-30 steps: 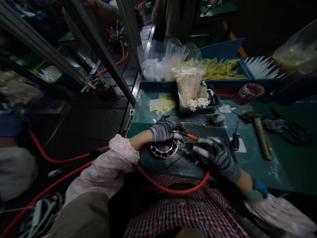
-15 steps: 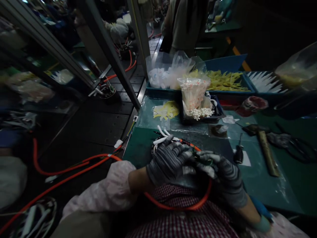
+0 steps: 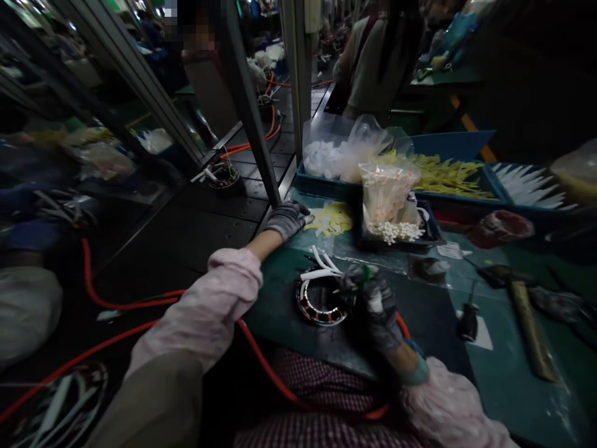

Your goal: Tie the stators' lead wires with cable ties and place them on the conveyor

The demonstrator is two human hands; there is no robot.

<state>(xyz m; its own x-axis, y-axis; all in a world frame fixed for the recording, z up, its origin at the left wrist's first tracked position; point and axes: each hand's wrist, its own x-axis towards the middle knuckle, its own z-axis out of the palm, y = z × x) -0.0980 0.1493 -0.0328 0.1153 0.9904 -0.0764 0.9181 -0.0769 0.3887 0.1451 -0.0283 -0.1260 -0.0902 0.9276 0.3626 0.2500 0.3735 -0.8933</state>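
Left hand (image 3: 288, 219) is at yellow scraps (image 3: 336, 219), frame centre.
Right hand (image 3: 383, 314) is beside the ring (image 3: 321, 317), lower centre; whether either grip is closed, I cannot tell.

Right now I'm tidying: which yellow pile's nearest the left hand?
The small pile on the table, beside that hand; the larger pile is in a bin.

Left hand (image 3: 286, 221) and right hand (image 3: 382, 311): grey knit cloth gloves, matt, ribbed. Ring-shaped part (image 3: 321, 318): shiny metallic rim. White tubes (image 3: 317, 274): smooth, plastic-looking. Orange-red tubing (image 3: 270, 367): smooth, low sheen. Bench (image 3: 275, 311): smooth green top, partly under glossy clear plastic sheet (image 3: 345, 247). Bag (image 3: 389, 193): clear, crinkled plastic film. Hammer handle (image 3: 532, 330): worn wood, dull. Screwdriver handle (image 3: 467, 322): dark, plastic-looking. Sleeve (image 3: 200, 305): soft, wrinkled pink cloth.
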